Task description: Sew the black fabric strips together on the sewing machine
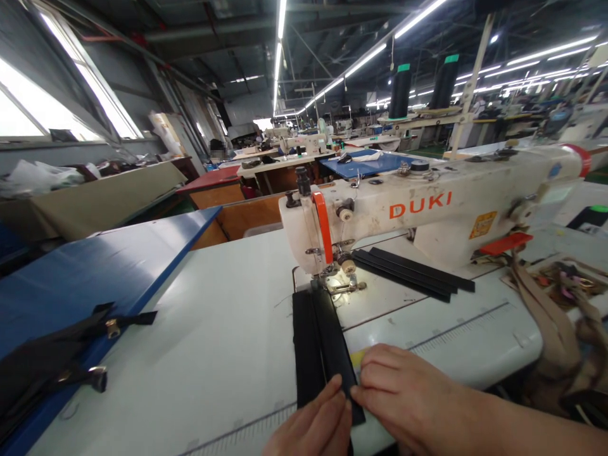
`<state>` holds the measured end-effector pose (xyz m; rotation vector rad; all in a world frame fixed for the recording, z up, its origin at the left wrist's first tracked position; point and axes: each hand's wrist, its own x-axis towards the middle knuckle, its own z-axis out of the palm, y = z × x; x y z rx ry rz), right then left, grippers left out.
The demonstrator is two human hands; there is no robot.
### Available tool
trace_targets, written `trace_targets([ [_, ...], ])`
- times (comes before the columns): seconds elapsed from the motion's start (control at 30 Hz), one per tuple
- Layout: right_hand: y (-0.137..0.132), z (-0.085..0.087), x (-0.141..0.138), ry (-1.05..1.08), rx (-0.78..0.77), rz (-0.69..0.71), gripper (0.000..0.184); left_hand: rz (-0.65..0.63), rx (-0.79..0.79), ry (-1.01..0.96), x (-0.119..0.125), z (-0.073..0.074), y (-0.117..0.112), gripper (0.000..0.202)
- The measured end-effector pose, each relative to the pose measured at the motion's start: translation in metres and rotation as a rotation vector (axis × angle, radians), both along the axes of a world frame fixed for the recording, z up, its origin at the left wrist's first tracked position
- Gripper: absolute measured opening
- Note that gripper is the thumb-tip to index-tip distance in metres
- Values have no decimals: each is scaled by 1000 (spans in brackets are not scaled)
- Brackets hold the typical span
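Observation:
A black strip (335,335) runs from the sewing machine's (380,206) presser foot toward me, with a second black strip (306,342) close along its left side. My left hand (316,421) is closed at the near end of the right-hand strip, thumb and fingers pinched over its left edge. Opposite it, my right hand (403,392) pinches the right edge of the same strip, fingers curled. A lamp lights the needle area, where the strips' far ends meet the foot. Several loose black strips (413,275) lie on the machine bed beneath the arm.
A pale worktable (228,304) with a printed ruler surrounds the machine. Black pieces with metal hardware (61,361) lie across a blue table (118,253) at left. Brown straps (546,310) hang near a tray at right. Black thread cones (401,92) stand behind the machine.

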<state>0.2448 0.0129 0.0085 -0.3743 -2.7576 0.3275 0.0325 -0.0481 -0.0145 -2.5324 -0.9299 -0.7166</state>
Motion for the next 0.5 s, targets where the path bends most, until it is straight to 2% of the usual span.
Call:
trace_targets([
  [0.27,35,-1,-11,-11,107,-71,19,-46,-109,-96,-10,3,34,33],
  [0.5,57,-4,-21,17,120,-134,18,37,-177,-98,-13,14,53,30],
])
